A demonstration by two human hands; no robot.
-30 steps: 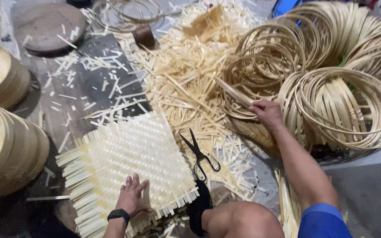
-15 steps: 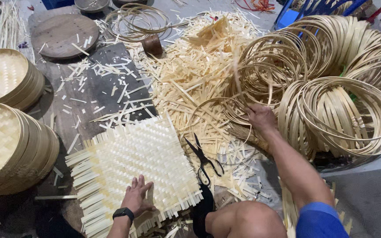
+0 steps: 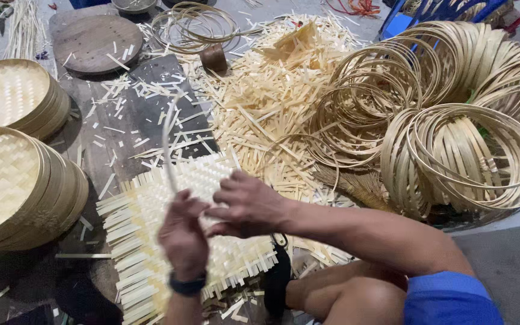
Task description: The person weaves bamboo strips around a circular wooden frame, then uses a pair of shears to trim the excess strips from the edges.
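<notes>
Both hands (image 3: 212,222) now raised together, thin bamboo strip (image 3: 167,144) in their grip

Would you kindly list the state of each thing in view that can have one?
left hand: raised, closed on the thin hoop strip.
right hand: raised beside the left, fingers pinching the same strip.
thin hoop strip: bent in a curve, lifted above the mat.
woven mat: flat on the floor, edges untrimmed.
finished trays: stacked, upside up.
bamboo hoops: piled in coils.
offcuts: scattered loose.
</notes>
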